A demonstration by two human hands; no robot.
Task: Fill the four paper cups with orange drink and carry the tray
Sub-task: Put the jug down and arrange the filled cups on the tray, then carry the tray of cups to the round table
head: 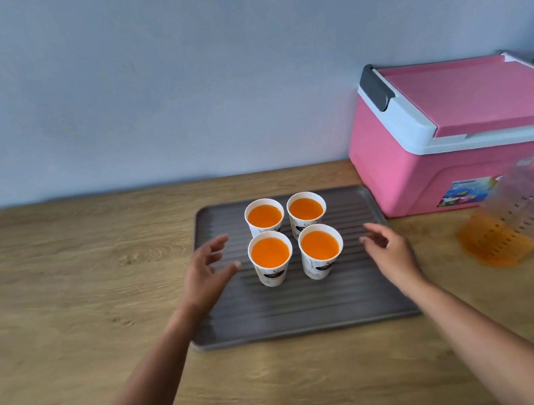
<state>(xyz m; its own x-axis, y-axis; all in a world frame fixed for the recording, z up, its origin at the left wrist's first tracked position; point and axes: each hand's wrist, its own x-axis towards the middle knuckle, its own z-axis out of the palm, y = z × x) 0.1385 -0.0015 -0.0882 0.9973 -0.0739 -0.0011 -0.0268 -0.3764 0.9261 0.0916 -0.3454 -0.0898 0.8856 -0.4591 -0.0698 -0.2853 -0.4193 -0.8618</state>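
A wooden table (65, 301) carries a pink cooler (425, 161) at the back right and a dark ribbed tray (308, 303) in the middle. A clear jug (511, 221) with some orange drink stands right of the tray. The left hand (205, 274) and right hand (390, 249) hover over the tray with loose, spread fingers, grasping nothing. Between them, four paper cups (271, 259) sit clustered on the tray, full of orange drink.

Four white paper cups (293, 236) filled with orange drink are grouped on a dark ribbed rectangular tray (301, 304) on a wooden table (65, 301). The left hand (205, 274) and right hand (388, 250) are held spread above the tray, flanking the cups. A clear plastic jug (517, 220) and pink cooler box (456, 135) are seen at right
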